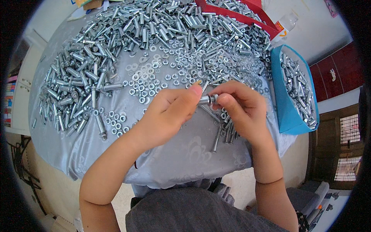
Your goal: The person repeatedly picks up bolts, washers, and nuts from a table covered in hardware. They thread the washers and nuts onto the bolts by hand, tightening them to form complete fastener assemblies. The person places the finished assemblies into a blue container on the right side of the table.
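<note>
My left hand (172, 114) is closed around a metal sleeve anchor (204, 101), its fingers wrapped underneath and mostly hidden. At the anchor's right end my right hand (247, 110) pinches a small hex nut (213, 99) between thumb and fingers. Part of the anchor is covered by my left hand. Just below the hands lie several long bolts (215, 141), loose on the cloth. Shiny hex nuts (142, 89) and flat washers (148, 69) are scattered beyond my left hand.
Silvery tubular sleeves (154, 25) are heaped along the table's far side. Assembled anchors (73, 83) pile up at the left. A blue box (284, 104) of bolts stands at the right edge. Behind it are a red tray (266, 23) and a plastic bottle (286, 24). A grey satin cloth (166, 162) covers the table.
</note>
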The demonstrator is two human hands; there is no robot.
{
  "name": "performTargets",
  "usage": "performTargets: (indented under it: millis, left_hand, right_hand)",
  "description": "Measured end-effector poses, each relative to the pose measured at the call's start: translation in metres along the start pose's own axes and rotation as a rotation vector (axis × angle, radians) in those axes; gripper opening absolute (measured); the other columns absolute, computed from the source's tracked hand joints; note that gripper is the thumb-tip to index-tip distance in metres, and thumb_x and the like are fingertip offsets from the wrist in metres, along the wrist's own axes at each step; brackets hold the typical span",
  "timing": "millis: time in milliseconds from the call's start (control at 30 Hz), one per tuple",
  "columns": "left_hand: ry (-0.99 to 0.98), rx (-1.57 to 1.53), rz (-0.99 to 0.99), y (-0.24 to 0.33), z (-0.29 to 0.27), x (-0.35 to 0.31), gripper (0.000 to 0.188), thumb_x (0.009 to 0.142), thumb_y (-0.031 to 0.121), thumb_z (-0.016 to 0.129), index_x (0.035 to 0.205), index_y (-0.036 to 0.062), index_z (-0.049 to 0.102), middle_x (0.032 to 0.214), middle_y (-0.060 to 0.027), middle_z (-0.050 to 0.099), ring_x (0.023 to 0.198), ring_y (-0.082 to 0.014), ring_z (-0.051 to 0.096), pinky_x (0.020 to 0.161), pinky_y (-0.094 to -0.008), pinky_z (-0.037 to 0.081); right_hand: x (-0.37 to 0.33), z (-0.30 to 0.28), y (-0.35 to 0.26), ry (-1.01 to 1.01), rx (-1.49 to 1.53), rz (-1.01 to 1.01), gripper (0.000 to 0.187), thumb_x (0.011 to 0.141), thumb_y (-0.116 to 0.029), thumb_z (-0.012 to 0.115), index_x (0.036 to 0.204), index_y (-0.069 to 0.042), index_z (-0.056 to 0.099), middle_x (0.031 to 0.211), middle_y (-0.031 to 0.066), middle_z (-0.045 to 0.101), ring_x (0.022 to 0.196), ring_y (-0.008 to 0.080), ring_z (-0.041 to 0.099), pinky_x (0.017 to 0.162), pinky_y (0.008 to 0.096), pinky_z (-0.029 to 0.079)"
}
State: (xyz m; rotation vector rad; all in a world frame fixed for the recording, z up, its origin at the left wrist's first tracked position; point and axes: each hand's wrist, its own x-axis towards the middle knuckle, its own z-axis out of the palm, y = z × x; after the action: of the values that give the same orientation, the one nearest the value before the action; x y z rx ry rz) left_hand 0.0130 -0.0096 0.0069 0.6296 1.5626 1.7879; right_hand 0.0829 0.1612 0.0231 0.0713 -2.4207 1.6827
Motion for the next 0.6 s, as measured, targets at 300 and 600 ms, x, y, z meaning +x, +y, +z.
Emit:
performTargets:
  millis: [300, 600]
  left_hand:
    - [-0.04, -0.064, -0.011, 0.0, 0.0, 0.0, 0.048, 0.09, 0.041, 0.04, 0.053, 0.0095, 0.039, 0.051, 0.0041, 0.034, 0.049, -0.005, 0.029, 0.046, -0.0221, 0.025]
    - [-0.05, -0.041, -0.033, -0.002, -0.001, -0.001, 0.049, 0.089, 0.041, 0.041, 0.052, 0.0097, 0.038, 0.051, 0.0049, 0.033, 0.049, -0.0045, 0.028, 0.046, -0.0221, 0.024]
  right_hand:
    - [0.001, -0.002, 0.0, -0.044, -0.031, -0.168, 0.024, 0.072, -0.009, 0.068, 0.092, -0.002, 0.059, 0.08, 0.0041, 0.058, 0.069, 0.0092, 0.053, 0.058, 0.0223, 0.043]
    - [0.002, -0.005, 0.0, -0.035, -0.109, -0.212, 0.026, 0.065, -0.011, 0.074, 0.087, -0.003, 0.062, 0.071, 0.0033, 0.059, 0.061, 0.0085, 0.054, 0.052, 0.0222, 0.042]
